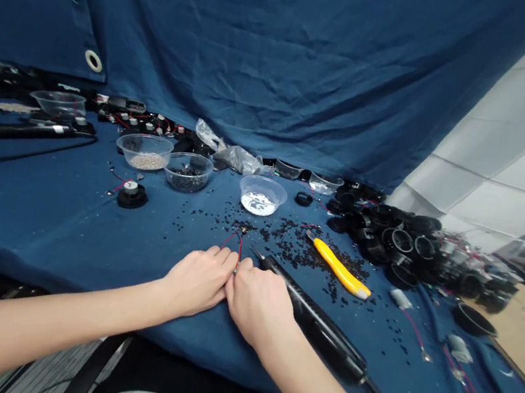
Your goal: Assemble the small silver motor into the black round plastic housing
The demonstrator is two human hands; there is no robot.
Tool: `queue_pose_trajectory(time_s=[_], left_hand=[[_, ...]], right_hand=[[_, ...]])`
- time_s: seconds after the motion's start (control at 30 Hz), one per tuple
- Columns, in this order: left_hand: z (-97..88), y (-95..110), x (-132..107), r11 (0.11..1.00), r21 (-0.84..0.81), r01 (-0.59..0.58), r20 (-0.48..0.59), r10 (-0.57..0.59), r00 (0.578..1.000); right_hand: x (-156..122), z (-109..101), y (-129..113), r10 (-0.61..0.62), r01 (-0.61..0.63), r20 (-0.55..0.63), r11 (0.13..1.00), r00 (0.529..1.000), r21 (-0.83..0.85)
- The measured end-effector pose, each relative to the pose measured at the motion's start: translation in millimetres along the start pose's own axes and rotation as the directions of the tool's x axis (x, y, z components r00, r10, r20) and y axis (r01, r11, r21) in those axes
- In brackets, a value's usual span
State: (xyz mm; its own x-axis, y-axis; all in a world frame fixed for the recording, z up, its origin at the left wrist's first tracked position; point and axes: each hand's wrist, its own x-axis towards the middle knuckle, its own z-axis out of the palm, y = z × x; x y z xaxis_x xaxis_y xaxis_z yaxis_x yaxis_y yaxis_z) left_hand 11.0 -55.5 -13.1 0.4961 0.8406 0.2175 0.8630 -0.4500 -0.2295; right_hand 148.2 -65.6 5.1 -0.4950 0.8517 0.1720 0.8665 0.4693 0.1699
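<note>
Two hands meet at the front of the blue-clothed worktop point(61, 215), pinched narrow around thin red wires point(240, 245): the left hand point(202, 279) with fingers curled under, the right hand point(259, 296) with thumb and index together. The exact grip is hidden beneath the fingers. They nearly touch, probably because such fine leads need steadying from both sides. The wires poke out beyond the knuckles, a tiny connector end point(244, 229) resting near scattered black bits point(292, 242). A corded electric screwdriver point(316, 322) lies just beside the right hand, seemingly for quick pickup; the yellow utility knife point(342, 269) sits farther off. Clear tubs, including one with white pieces point(262, 196), presumably keep small parts sorted.
</note>
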Motion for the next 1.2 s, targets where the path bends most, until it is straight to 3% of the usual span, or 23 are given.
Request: queue_pose_trajectory(time_s=[0.23, 0.53, 0.77, 0.87, 1.0, 1.1, 1.2], left_hand=[[2.3, -1.4, -0.3, 1.000, -0.018, 0.002, 0.021, -0.002, 1.000], [3.9, 0.2, 0.5, 0.998, -0.066, 0.016, 0.053, -0.012, 0.999], [-9.3, -5.4, -1.0, 0.985, -0.157, -0.071, -0.063, 0.061, 0.996], [-16.9, -9.9, -13.6, 0.965, -0.239, -0.105, -0.195, 0.058, 0.979], [-21.9, -10.7, -39.1, 0.912, -0.346, -0.219, -0.373, 0.081, 0.924], [-26.0, -7.5, -48.5, 0.844, -0.403, -0.354, -0.536, 0.096, 0.839], [-30.2, -4.0, -46.7, 0.759, -0.467, -0.454, -0.650, 0.054, 0.758]], right_hand=[[3.5, 6.8, -1.3, 0.028, -0.025, -0.047, 0.997, 0.998, 0.073], [1.4, 15.4, 2.6, 0.068, -0.064, -0.010, 0.976, 0.998, 0.207], [-0.9, 13.6, 12.6, 0.125, -0.119, 0.014, 0.899, 0.992, 0.422], [-2.7, 12.3, 25.7, 0.134, -0.115, 0.019, 0.763, 0.991, 0.636], [-12.6, 5.7, 36.6, 0.045, -0.084, 0.072, 0.401, 0.996, 0.912], [-23.6, -6.1, 33.6, -0.006, -0.092, 0.093, 0.139, 0.996, 0.986], [-32.7, -17.5, 27.2, -0.035, -0.102, 0.100, -0.061, 0.994, 0.993]])
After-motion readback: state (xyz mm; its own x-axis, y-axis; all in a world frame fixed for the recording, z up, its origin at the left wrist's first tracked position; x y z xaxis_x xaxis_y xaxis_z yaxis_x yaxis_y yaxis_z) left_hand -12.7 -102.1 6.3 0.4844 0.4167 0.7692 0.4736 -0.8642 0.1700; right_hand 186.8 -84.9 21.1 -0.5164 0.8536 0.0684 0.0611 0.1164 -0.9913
